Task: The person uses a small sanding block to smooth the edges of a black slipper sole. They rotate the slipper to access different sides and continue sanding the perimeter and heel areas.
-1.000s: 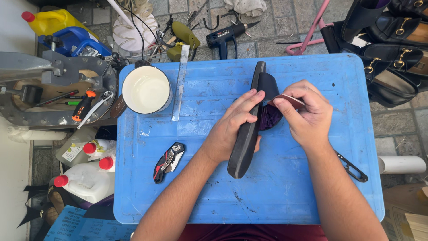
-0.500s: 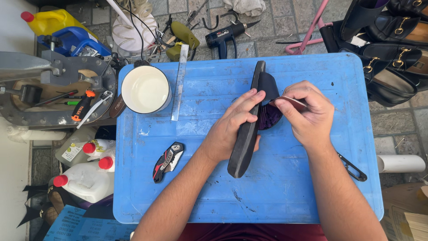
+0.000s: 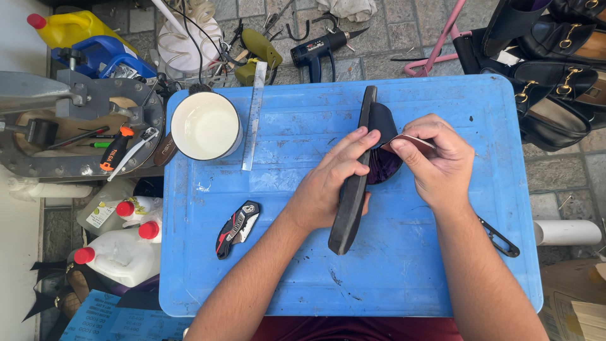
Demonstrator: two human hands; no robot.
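A black shoe stands on its side on the blue table top, its sole edge toward me and its dark purple lining showing. My left hand grips the shoe across its middle, fingers over the sole. My right hand pinches a small piece of brownish sandpaper and presses it against the shoe's inner edge near the heel.
A white-lined cup, a metal ruler and a folding utility knife lie on the table's left part. A black tool lies by my right forearm. Bottles, a vise, a heat gun and black shoes surround the table.
Hardly anything differs. My right hand has shifted the sandpaper slightly along the shoe's edge; my left hand keeps its grip.
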